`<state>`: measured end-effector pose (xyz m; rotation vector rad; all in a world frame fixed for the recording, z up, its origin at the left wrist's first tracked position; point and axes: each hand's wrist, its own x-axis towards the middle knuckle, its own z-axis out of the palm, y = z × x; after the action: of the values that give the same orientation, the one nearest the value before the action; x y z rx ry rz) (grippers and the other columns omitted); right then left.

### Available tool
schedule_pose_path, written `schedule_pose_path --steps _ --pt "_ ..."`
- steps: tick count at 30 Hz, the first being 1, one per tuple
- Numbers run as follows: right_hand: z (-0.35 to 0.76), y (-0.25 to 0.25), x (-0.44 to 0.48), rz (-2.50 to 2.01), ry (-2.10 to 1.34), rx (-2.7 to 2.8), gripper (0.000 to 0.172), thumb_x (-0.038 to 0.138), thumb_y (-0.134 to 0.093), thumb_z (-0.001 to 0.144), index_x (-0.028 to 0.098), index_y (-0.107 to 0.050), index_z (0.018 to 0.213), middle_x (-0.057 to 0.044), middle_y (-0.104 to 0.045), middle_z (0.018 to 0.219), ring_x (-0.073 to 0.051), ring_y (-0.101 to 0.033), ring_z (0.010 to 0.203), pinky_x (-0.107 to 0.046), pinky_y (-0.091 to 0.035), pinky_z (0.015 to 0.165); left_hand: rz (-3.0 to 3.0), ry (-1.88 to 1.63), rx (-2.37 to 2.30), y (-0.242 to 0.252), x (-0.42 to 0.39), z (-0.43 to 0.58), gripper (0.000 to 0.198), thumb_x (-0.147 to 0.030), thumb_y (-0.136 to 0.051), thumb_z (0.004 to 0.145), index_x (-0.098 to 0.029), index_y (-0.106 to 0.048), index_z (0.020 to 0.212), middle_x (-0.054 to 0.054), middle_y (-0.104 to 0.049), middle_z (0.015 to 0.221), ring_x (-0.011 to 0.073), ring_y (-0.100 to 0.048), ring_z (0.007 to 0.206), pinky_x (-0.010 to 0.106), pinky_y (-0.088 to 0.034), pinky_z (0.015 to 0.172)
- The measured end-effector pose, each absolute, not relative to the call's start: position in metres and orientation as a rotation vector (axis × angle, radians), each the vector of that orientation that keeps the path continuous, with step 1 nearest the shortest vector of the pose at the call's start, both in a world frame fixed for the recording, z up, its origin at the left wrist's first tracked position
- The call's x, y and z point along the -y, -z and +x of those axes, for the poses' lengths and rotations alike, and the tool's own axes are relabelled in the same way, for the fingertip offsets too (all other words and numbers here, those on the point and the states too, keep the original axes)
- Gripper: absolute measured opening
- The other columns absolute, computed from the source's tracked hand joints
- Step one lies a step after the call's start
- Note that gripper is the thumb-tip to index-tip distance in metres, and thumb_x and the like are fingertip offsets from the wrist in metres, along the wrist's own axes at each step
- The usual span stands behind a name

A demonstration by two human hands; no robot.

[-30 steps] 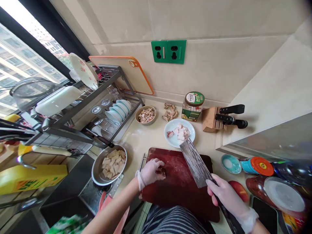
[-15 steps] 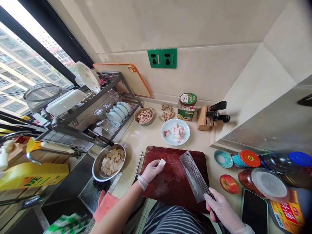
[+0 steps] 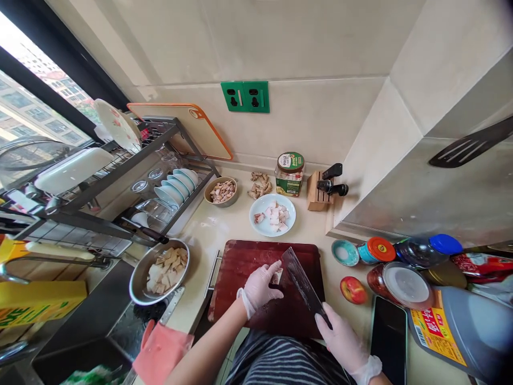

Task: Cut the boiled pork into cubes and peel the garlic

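Observation:
My left hand (image 3: 262,287), in a thin clear glove, is over the dark red cutting board (image 3: 236,267). Its thumb and fingers are spread around a small pale piece of fatty meat (image 3: 277,276) lying on the board. Whether the fingertips touch the meat is hard to tell. In my gloved right hand (image 3: 340,336) is the black handle of a cleaver (image 3: 303,283). The blade is tilted edgewise over the right half of the board, just right of the meat. Behind the board, a light blue plate (image 3: 258,227) carries cut pale meat pieces.
Left of the board stands a metal bowl (image 3: 135,286) of pale slices, near the sink (image 3: 76,326). Farther back are a brown bowl (image 3: 224,202), ginger (image 3: 259,185), a green-lidded jar (image 3: 289,174) and a knife block (image 3: 317,192). An apple (image 3: 353,290) and a phone (image 3: 388,339) lie right.
The pale piece that my left hand held up is now down on the board, and its fingers have spread. The cleaver blade has turned more edgewise. The view has shifted to the right.

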<state>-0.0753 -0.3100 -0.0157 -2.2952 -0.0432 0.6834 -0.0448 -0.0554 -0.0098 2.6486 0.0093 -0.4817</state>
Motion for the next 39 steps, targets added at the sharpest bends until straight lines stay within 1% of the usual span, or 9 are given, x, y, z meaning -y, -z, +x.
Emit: schedule_pose_path --steps 2,5,7,10,17,21,26,30,39 --pt "-0.077 0.015 0.307 -2.324 -0.686 0.063 0.046 0.043 -0.040 0.084 0.015 -0.059 0.115 -0.010 -0.071 0.090 -0.020 -0.067 0.078 -0.025 -0.049 0.066 2.604 0.547 0.060 0.010 0.052 -0.044 0.073 -0.027 -0.072 0.066 -0.030 -0.041 0.132 0.004 -0.057 0.106 0.0199 -0.057 0.094 0.029 -0.044 0.083" --pt "-0.080 0.009 0.300 -2.345 -0.718 0.076 0.047 0.042 -0.035 0.087 0.014 -0.057 0.119 -0.009 -0.072 0.086 -0.020 -0.068 0.073 -0.025 -0.050 0.065 2.541 0.514 -0.034 0.011 0.051 -0.043 0.052 -0.021 -0.069 0.067 -0.024 -0.054 0.116 0.004 -0.057 0.105 0.0180 -0.057 0.092 0.027 -0.044 0.081" --pt "-0.083 0.005 0.295 -2.396 -0.657 0.122 0.049 0.041 -0.033 0.088 0.012 -0.058 0.118 -0.012 -0.071 0.095 -0.022 -0.068 0.085 -0.027 -0.051 0.072 2.501 0.446 -0.153 0.013 0.056 -0.045 0.040 -0.024 -0.069 0.067 -0.022 -0.057 0.106 0.004 -0.058 0.101 0.0175 -0.057 0.089 0.027 -0.044 0.080" --pt "-0.089 -0.001 0.289 -2.487 -0.565 0.212 0.052 0.040 -0.030 0.088 0.007 -0.057 0.119 -0.017 -0.066 0.110 -0.025 -0.063 0.101 -0.030 -0.050 0.083 2.495 0.360 -0.258 0.017 0.067 -0.052 0.032 -0.029 -0.067 0.070 -0.021 -0.057 0.099 0.004 -0.059 0.098 0.0181 -0.058 0.090 0.028 -0.043 0.082" --pt "-0.097 -0.007 0.282 -2.616 -0.545 0.346 0.048 0.034 -0.029 0.091 0.008 -0.056 0.120 -0.016 -0.064 0.113 -0.023 -0.062 0.103 -0.030 -0.050 0.085 2.523 0.370 -0.315 0.014 0.075 -0.054 0.030 -0.033 -0.064 0.072 -0.021 -0.056 0.099 0.005 -0.060 0.100 0.0194 -0.058 0.093 0.029 -0.042 0.083" --pt "-0.096 -0.020 0.274 -2.687 -0.641 0.357 0.043 0.028 -0.029 0.092 0.009 -0.054 0.122 -0.016 -0.064 0.114 -0.023 -0.063 0.100 -0.029 -0.052 0.080 2.513 0.363 -0.276 0.013 0.073 -0.055 0.032 -0.032 -0.066 0.071 -0.022 -0.054 0.099 0.004 -0.060 0.099 0.0192 -0.058 0.092 0.029 -0.043 0.082" --pt "-0.090 -0.037 0.261 -2.762 -0.835 0.366 0.041 0.019 -0.026 0.094 0.010 -0.051 0.125 -0.016 -0.063 0.115 -0.021 -0.064 0.098 -0.026 -0.050 0.077 2.635 0.341 -0.157 0.011 0.075 -0.054 0.022 -0.031 -0.055 0.080 -0.019 -0.054 0.099 0.006 -0.060 0.095 0.0199 -0.059 0.086 0.030 -0.044 0.078" --pt "-0.081 -0.040 0.257 -2.812 -0.921 0.362 0.040 0.017 -0.027 0.094 0.012 -0.048 0.128 -0.014 -0.066 0.110 -0.019 -0.065 0.094 -0.022 -0.047 0.073 2.760 0.381 -0.088 0.007 0.078 -0.050 0.020 -0.028 -0.047 0.083 -0.017 -0.055 0.098 0.008 -0.060 0.093 0.0214 -0.059 0.084 0.031 -0.045 0.076" --pt "-0.051 -0.035 0.235 -2.795 -0.950 0.410 0.038 0.017 -0.030 0.093 0.012 -0.050 0.125 -0.014 -0.070 0.097 -0.021 -0.067 0.086 -0.024 -0.044 0.065 2.749 0.396 -0.071 0.017 0.079 -0.047 0.019 -0.021 -0.042 0.082 -0.016 -0.054 0.096 0.009 -0.059 0.093 0.0209 -0.059 0.082 0.032 -0.046 0.076"
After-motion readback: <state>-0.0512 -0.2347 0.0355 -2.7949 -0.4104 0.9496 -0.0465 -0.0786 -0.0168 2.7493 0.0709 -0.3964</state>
